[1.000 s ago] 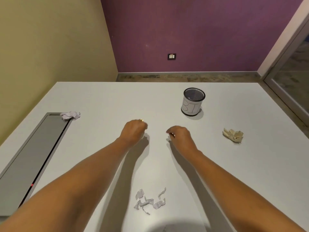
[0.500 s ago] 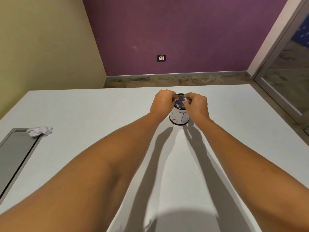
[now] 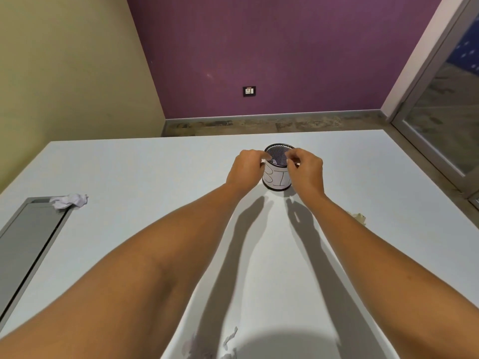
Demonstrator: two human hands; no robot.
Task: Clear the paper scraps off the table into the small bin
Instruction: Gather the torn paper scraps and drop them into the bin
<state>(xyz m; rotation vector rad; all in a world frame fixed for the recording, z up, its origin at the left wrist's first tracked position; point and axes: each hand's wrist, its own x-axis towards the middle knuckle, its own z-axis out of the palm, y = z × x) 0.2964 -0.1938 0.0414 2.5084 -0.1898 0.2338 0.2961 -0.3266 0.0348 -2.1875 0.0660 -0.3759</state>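
Observation:
The small bin [image 3: 276, 182], a black mesh cup with a white label, stands at the far middle of the white table [image 3: 145, 177]. My left hand [image 3: 246, 168] hovers at its left rim, fingers curled, pinching a small white paper scrap over the opening. At the right rim, my right hand [image 3: 308, 169] has thumb and forefinger pressed together with no paper showing between them. A pale scrap lies inside the bin. Loose small scraps [image 3: 230, 338] lie at the near edge. A crumpled white paper [image 3: 69, 201] sits at the left.
A grey recessed panel [image 3: 28, 244] is set into the table's left side, with the white crumpled paper at its far corner. A beige crumpled paper [image 3: 360, 217] peeks out behind my right forearm. A glass door is on the right.
Both hands travelled from the table's middle to the bin. Since half a second ago they have drawn slightly apart, uncovering the bin's mouth.

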